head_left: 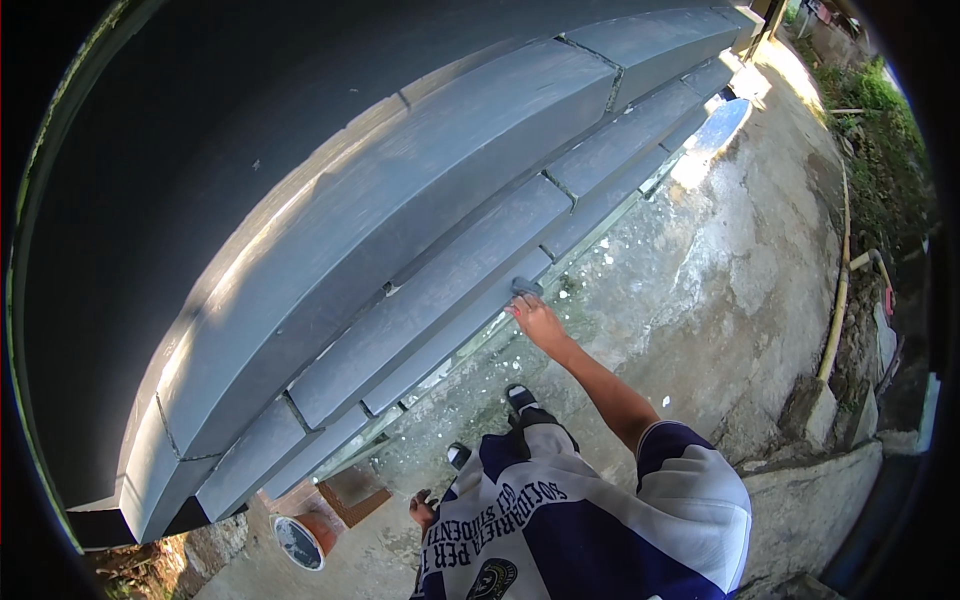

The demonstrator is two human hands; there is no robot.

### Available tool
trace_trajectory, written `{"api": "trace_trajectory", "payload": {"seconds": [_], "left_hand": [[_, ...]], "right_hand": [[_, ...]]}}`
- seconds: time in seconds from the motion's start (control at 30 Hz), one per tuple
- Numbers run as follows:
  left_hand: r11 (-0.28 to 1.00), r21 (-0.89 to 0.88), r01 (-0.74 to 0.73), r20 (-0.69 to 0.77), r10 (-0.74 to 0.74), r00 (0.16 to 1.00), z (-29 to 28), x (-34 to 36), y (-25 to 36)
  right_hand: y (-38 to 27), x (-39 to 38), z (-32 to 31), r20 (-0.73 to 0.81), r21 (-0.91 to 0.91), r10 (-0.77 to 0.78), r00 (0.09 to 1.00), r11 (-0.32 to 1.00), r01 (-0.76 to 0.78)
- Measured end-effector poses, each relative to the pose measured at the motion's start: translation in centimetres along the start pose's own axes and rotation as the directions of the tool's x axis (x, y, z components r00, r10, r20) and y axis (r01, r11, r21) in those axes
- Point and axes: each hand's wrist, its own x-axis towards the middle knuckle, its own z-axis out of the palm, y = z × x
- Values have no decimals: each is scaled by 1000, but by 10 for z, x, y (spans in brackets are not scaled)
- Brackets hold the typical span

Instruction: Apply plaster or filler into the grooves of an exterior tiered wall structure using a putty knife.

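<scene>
Right hand (537,317) holds grey tool (526,286); ledge edge (440,356), concrete (690,310) alongside.

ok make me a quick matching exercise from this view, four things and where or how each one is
Column one
1. right hand
2. left hand
3. bucket
4. plants

Column two
A. green, toward the upper right of the picture
B. beside the blue-and-white shirt, near the lower edge
C. holding a small grey tool at the grey ledges
D. orange-brown outside, at the lower left

Right pairs: 1-C, 2-B, 3-D, 4-A
</scene>
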Motion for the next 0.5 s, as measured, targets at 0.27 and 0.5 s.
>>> {"api": "trace_trajectory", "payload": {"seconds": [0.27, 0.5], "left_hand": [[1000, 10, 26, -32, -25, 999, 16, -1, -5], [996, -83, 18, 6, -18, 1000, 16, 7, -30]], "right_hand": [[30, 45, -2, -211, 153, 136, 968, 983, -105], [26, 35, 34, 114, -45, -29, 993, 998, 34]]}}
